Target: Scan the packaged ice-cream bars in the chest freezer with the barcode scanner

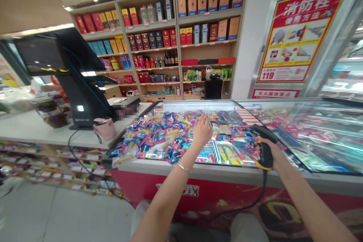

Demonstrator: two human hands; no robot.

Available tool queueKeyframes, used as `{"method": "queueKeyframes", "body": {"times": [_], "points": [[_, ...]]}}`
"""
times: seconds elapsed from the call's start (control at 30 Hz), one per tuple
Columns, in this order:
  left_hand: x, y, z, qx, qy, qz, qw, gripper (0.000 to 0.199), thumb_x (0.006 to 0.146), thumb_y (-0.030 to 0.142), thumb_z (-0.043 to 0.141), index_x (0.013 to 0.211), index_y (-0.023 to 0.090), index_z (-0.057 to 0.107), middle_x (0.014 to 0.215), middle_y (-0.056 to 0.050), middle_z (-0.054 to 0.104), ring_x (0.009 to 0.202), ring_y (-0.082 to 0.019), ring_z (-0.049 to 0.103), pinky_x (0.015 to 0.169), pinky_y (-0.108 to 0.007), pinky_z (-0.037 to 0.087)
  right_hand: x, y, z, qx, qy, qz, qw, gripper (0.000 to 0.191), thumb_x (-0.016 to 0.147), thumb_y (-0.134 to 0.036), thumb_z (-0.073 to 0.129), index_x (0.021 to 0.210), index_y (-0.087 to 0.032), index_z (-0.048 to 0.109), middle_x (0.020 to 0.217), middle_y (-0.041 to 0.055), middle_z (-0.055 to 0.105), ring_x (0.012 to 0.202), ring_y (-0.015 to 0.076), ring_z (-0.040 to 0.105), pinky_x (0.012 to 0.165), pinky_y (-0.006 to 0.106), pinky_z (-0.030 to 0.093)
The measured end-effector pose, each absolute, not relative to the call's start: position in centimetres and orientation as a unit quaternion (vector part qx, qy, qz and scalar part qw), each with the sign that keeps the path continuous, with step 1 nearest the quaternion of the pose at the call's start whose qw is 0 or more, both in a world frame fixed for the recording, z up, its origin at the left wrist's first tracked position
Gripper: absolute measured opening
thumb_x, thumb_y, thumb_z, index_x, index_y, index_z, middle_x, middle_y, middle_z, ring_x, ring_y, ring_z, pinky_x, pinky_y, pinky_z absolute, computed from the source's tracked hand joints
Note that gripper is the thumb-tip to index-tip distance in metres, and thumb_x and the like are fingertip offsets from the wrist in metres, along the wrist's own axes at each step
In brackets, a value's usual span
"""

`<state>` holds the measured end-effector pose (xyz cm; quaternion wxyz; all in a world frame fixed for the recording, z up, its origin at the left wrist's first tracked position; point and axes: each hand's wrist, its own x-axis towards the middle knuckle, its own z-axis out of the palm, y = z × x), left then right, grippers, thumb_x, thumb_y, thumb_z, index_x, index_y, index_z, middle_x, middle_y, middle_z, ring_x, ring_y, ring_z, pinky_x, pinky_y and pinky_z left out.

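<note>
Reaching forward over the chest freezer [227, 172], the left hand [202, 131] is hanging open above the many colourful snack packets [161, 140], with its fingers [203, 120] pointing away from the person. I cannot tell if these fingers are touching the packets or the freezer's glass. A thin metal bracelet [183, 167] is sitting on the left wrist. The right hand [276, 155] is closing firmly around the handle of a black barcode scanner [266, 155], which has yellow trim near its base, and the scanner's head is pointing toward the left side of the freezer, above the packets at the far right of the pile. Its black cable [249, 206] is hanging down across the freezer's red front. To the left of the freezer, a white counter [42, 130] is carrying a black checkout terminal [81, 90] and a pink bag [104, 128]. Behind them, wooden shelves [153, 45] are holding boxes and bottles, and a red and yellow fire hydrant poster [300, 34] is hanging on the wall at the right.
</note>
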<state>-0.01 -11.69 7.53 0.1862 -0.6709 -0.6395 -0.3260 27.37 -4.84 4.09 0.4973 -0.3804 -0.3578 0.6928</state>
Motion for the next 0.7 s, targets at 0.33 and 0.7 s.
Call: {"method": "queueKeyframes", "body": {"times": [0.33, 0.7], "points": [[-14.6, -21.6, 8.6, -0.387, -0.848, -0.243, 0.267, 0.046, 0.081, 0.038, 0.051, 0.115, 0.008, 0.052, 0.112, -0.018, 0.058, 0.107, -0.031, 0.051, 0.088, -0.041, 0.042, 10.9, -7.6, 6.6, -0.327, -0.463, 0.712, 0.413, 0.008, 0.068, -0.017, 0.066, 0.071, -0.013, 0.060, 0.059, 0.0057, 0.066, 0.037, 0.0085, 0.050, 0.033, 0.017, 0.042], [-15.9, -22.4, 4.5, -0.352, -0.897, -0.150, 0.221, 0.044, 0.075, 0.046, 0.058, 0.097, 0.008, 0.058, 0.106, -0.021, 0.060, 0.107, -0.034, 0.052, 0.088, -0.041, 0.038, 0.4, -8.0, 6.3, -0.293, -0.567, 0.718, 0.278, 0.018, 0.069, -0.031, 0.070, 0.070, -0.014, 0.063, 0.047, -0.0001, 0.058, 0.038, 0.0095, 0.050, 0.037, 0.019, 0.041]]}}
